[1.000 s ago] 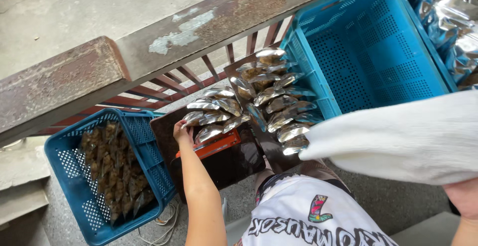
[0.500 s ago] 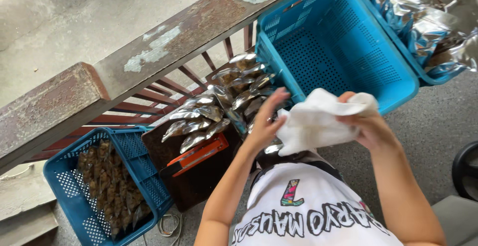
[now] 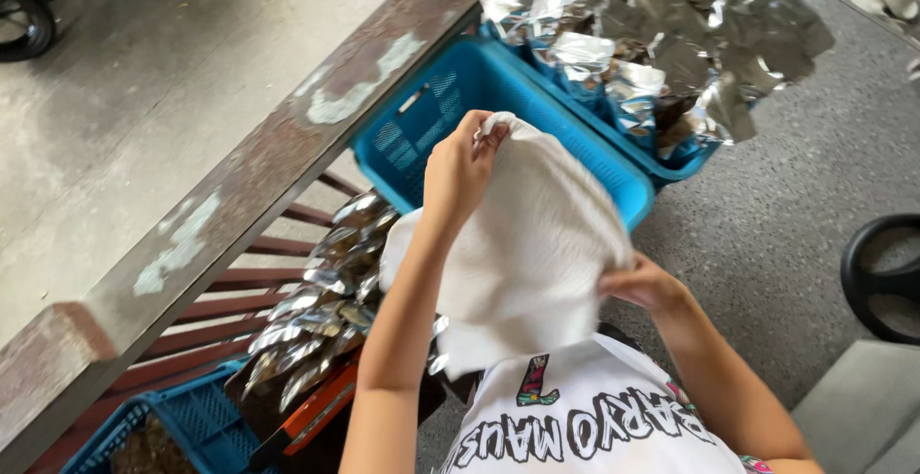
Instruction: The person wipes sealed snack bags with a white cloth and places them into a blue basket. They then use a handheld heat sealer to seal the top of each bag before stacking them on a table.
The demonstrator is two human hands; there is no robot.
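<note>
1. My left hand [image 3: 458,169] is closed on the top edge of the white cloth [image 3: 525,254], fingers curled round a bunched corner. A second ago that hand was down at the row of silver pouches [image 3: 321,316], open and touching them; it has since left them and come up to the cloth.

2. My right hand [image 3: 644,285] is closed on the cloth's lower right edge, thumb on top and the fingers tucked under, so I cannot see how tightly they grip. Half a second ago both hands were close together with the cloth crumpled between them; now they are well apart and the cloth hangs stretched out between them.

3. The cloth itself is in the air in front of my chest, above my printed shirt [image 3: 585,416], spread wide instead of balled up. It covers part of the pouch row and the near corner of the empty blue crate [image 3: 436,124].

4. As I read it, the work has gone from the pouches to the cloth: I am opening it out flat with both hands rather than simply carrying it.

5. The pouches lie overlapping in their row beside the rusty rail [image 3: 240,196], untouched by either hand. The far crate [image 3: 685,153] is heaped with loose silver pouches, and the low blue crate [image 3: 182,416] at my left holds dark stuff that I cannot make out.
</note>
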